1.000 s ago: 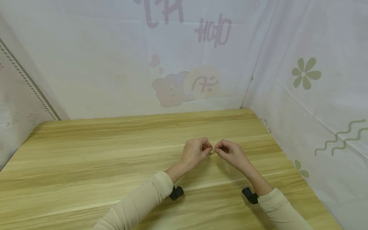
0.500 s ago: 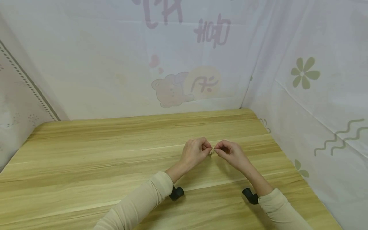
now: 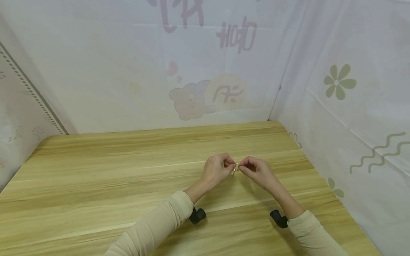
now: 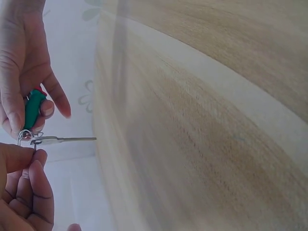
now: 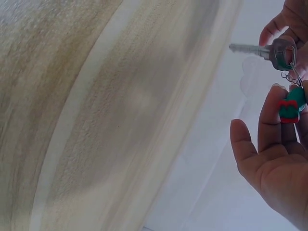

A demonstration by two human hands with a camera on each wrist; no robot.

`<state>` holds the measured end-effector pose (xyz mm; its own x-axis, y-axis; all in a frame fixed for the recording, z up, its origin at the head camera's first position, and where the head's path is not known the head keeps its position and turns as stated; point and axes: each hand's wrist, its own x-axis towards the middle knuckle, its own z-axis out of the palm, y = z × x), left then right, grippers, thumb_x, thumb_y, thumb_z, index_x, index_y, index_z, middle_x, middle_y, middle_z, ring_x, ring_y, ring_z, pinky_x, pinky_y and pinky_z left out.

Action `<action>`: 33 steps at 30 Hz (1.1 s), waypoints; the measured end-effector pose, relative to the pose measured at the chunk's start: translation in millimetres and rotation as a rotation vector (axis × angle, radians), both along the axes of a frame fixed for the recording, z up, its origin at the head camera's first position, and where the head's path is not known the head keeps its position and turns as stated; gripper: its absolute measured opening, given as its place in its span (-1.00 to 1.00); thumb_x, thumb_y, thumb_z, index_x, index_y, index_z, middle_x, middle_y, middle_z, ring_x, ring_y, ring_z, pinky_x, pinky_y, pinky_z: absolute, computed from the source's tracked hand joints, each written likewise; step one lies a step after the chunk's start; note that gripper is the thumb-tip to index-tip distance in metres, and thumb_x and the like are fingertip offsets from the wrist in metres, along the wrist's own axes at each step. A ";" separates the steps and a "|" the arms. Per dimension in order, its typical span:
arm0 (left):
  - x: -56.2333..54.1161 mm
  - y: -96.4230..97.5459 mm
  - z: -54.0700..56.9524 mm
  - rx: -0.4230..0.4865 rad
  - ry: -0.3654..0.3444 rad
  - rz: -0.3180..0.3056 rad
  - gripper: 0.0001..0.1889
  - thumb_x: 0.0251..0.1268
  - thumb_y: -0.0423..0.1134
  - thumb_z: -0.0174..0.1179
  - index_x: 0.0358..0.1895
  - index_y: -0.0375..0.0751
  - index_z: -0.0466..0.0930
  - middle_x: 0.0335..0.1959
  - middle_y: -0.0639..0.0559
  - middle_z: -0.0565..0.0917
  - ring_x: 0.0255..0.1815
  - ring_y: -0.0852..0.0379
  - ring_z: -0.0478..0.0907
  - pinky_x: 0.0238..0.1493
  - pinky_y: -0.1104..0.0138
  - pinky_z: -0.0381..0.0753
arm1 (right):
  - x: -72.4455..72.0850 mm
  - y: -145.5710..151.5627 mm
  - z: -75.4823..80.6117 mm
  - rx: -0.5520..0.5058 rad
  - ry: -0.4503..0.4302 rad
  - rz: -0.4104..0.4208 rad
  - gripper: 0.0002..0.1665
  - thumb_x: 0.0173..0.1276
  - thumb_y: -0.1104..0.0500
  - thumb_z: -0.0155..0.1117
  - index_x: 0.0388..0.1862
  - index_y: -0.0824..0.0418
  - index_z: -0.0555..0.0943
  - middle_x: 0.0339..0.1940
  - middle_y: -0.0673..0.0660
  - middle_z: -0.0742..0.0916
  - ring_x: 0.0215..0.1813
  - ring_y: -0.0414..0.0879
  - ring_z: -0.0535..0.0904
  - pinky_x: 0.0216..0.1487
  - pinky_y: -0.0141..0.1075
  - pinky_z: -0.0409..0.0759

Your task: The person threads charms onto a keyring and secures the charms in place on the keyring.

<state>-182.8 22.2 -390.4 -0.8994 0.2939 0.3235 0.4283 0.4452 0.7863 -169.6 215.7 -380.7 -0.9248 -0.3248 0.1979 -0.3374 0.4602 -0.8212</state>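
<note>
My left hand [image 3: 216,170] and right hand [image 3: 258,171] meet fingertip to fingertip above the table. Between them hang a metal key ring [image 3: 237,166] and a silver key [image 5: 280,54], whose blade points down toward the table. In the left wrist view, my left thumb and fingers pinch the wire of the ring [image 4: 25,136] close to the key's head [image 4: 44,140]. My right fingers hold a green and red charm [image 5: 291,106], attached to the ring by a small chain [image 5: 288,77]. My left palm is partly hidden in the right wrist view.
The wood-grain table [image 3: 128,170] spreads out below both hands. Two black angled pieces [image 3: 197,215] show beside my forearms, partly covered by the sleeves. A printed white cloth [image 3: 128,71] hangs behind the table and at its sides.
The key between my hands has turned and now hangs more plainly to the lower left. Both hands stay in nearly the same place, still pinching.
</note>
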 end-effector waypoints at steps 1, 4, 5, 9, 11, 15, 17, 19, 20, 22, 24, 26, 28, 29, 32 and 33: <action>0.1 0.0 0.1 0.006 -0.009 0.001 -0.92 0.30 -0.48 0.39 -0.37 -0.32 0.72 -0.48 -0.08 0.77 -0.58 0.21 0.64 -0.56 0.51 0.48 | -0.1 0.0 -0.2 -0.004 0.000 0.002 -0.94 0.45 0.44 0.33 -0.16 0.48 0.66 -0.28 0.17 0.74 -0.30 -0.24 0.52 -0.27 -0.40 0.54; 0.4 0.1 0.5 0.026 -0.030 0.007 -0.92 0.30 -0.47 0.39 -0.36 -0.32 0.71 -0.47 -0.08 0.78 -0.58 0.23 0.62 -0.57 0.50 0.47 | -0.4 0.2 -1.2 -0.007 0.006 0.001 -0.95 0.46 0.44 0.33 -0.16 0.47 0.66 -0.29 0.16 0.73 -0.32 -0.25 0.52 -0.28 -0.40 0.54; 0.5 0.2 0.5 0.032 -0.036 0.010 -0.92 0.30 -0.47 0.39 -0.37 -0.32 0.72 -0.47 -0.08 0.78 -0.58 0.24 0.62 -0.58 0.50 0.46 | -0.4 0.2 -1.7 -0.004 0.010 -0.003 -0.95 0.45 0.44 0.33 -0.17 0.46 0.66 -0.30 0.15 0.73 -0.32 -0.25 0.51 -0.29 -0.40 0.54; 0.4 0.6 0.9 0.054 -0.057 0.025 -0.92 0.31 -0.46 0.39 -0.36 -0.32 0.72 -0.46 -0.09 0.77 -0.56 0.24 0.61 -0.57 0.51 0.47 | 0.1 0.0 -2.8 0.009 0.026 -0.012 -0.95 0.46 0.43 0.33 -0.18 0.45 0.67 -0.33 0.13 0.72 -0.35 -0.26 0.51 -0.31 -0.40 0.53; 0.6 0.5 1.2 0.062 -0.068 0.027 -0.92 0.31 -0.46 0.39 -0.36 -0.32 0.72 -0.46 -0.09 0.77 -0.55 0.24 0.62 -0.56 0.51 0.47 | 0.2 -0.1 -2.7 0.008 0.025 -0.013 -0.95 0.46 0.42 0.33 -0.18 0.44 0.67 -0.33 0.13 0.72 -0.34 -0.26 0.51 -0.31 -0.40 0.53; 1.2 -0.3 1.9 0.030 -0.049 0.002 -0.92 0.32 -0.47 0.38 -0.35 -0.32 0.71 -0.44 -0.09 0.77 -0.52 0.19 0.65 -0.53 0.52 0.50 | 0.9 -0.7 -1.2 0.005 0.021 -0.017 -0.98 0.46 0.44 0.32 -0.19 0.41 0.68 -0.31 0.14 0.73 -0.35 -0.24 0.51 -0.31 -0.40 0.53; 1.8 -0.9 2.1 -0.022 0.006 -0.022 -0.91 0.33 -0.48 0.38 -0.34 -0.31 0.69 -0.44 -0.08 0.77 -0.50 0.16 0.68 -0.51 0.53 0.52 | 1.3 -0.7 -0.7 0.006 0.019 -0.017 -0.97 0.45 0.45 0.32 -0.21 0.38 0.68 -0.30 0.14 0.74 -0.35 -0.23 0.50 -0.32 -0.39 0.52; 2.3 -1.2 2.6 -0.089 0.092 -0.039 -0.90 0.33 -0.47 0.39 -0.34 -0.29 0.68 -0.44 -0.06 0.77 -0.47 0.15 0.70 -0.47 0.51 0.56 | 1.8 -0.7 0.0 0.008 0.021 -0.018 -0.94 0.44 0.47 0.32 -0.23 0.37 0.68 -0.30 0.15 0.74 -0.35 -0.22 0.50 -0.33 -0.39 0.52; 2.5 -1.2 2.8 -0.121 0.143 -0.042 -0.90 0.33 -0.45 0.40 -0.34 -0.27 0.68 -0.44 -0.04 0.78 -0.47 0.14 0.71 -0.44 0.48 0.59 | 1.8 -0.4 0.1 0.010 0.021 -0.018 -0.93 0.44 0.47 0.31 -0.23 0.36 0.68 -0.30 0.15 0.74 -0.35 -0.22 0.50 -0.32 -0.39 0.52; 2.6 -1.0 2.5 -0.174 0.239 -0.039 -0.89 0.32 -0.42 0.43 -0.33 -0.23 0.69 -0.43 0.01 0.79 -0.45 0.15 0.73 -0.31 0.37 0.66 | 1.8 0.4 0.3 0.018 0.027 -0.017 -0.92 0.43 0.47 0.31 -0.24 0.35 0.68 -0.30 0.15 0.74 -0.35 -0.23 0.51 -0.31 -0.38 0.53; 2.6 -0.6 2.3 -0.202 0.315 -0.030 -0.89 0.31 -0.39 0.45 -0.33 -0.19 0.70 -0.42 0.04 0.80 -0.43 0.17 0.74 -0.19 0.21 0.70 | 1.8 0.5 0.8 0.030 0.038 -0.014 -0.91 0.43 0.47 0.31 -0.24 0.34 0.68 -0.29 0.15 0.75 -0.33 -0.23 0.53 -0.29 -0.37 0.55; 2.2 -0.1 1.7 -0.209 0.361 -0.020 -0.89 0.30 -0.37 0.47 -0.33 -0.17 0.71 -0.41 0.07 0.80 -0.41 0.17 0.75 -0.10 0.06 0.68 | 1.8 0.7 1.4 0.041 0.047 -0.008 -0.91 0.44 0.47 0.31 -0.24 0.33 0.69 -0.27 0.16 0.76 -0.30 -0.24 0.56 -0.26 -0.35 0.57; 1.8 0.2 1.1 -0.213 0.389 -0.012 -0.89 0.27 -0.37 0.48 -0.33 -0.15 0.72 -0.40 0.08 0.80 -0.41 0.19 0.74 -0.07 0.01 0.66 | 1.9 0.6 2.5 0.047 0.052 0.001 -0.93 0.45 0.45 0.31 -0.24 0.34 0.68 -0.26 0.16 0.76 -0.27 -0.22 0.59 -0.23 -0.32 0.60; 1.8 0.1 1.2 -0.209 0.394 -0.010 -0.89 0.26 -0.38 0.49 -0.34 -0.15 0.72 -0.41 0.08 0.80 -0.42 0.19 0.73 -0.08 0.02 0.65 | 2.2 0.2 3.3 0.049 0.051 0.005 -0.93 0.46 0.44 0.31 -0.24 0.34 0.68 -0.25 0.16 0.76 -0.26 -0.21 0.60 -0.22 -0.32 0.60; 1.6 -0.6 1.7 -0.186 0.375 -0.017 -0.89 0.25 -0.39 0.49 -0.36 -0.17 0.73 -0.45 0.06 0.79 -0.46 0.19 0.71 -0.20 0.21 0.65 | 2.5 0.3 4.9 0.045 0.041 0.012 -0.96 0.48 0.41 0.32 -0.23 0.37 0.66 -0.25 0.16 0.75 -0.24 -0.18 0.61 -0.21 -0.32 0.61; 1.6 -0.9 2.0 -0.172 0.354 -0.024 -0.89 0.25 -0.39 0.49 -0.36 -0.19 0.74 -0.45 0.05 0.79 -0.48 0.18 0.70 -0.25 0.30 0.63 | 2.8 0.3 5.4 0.043 0.035 0.012 -0.95 0.49 0.40 0.32 -0.23 0.39 0.66 -0.24 0.16 0.75 -0.23 -0.17 0.61 -0.20 -0.33 0.60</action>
<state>-181.2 21.2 -388.4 -0.7334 0.3909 0.5562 0.6715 0.5443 0.5028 -166.8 216.0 -375.2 -0.9135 -0.3446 0.2161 -0.3714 0.4902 -0.7885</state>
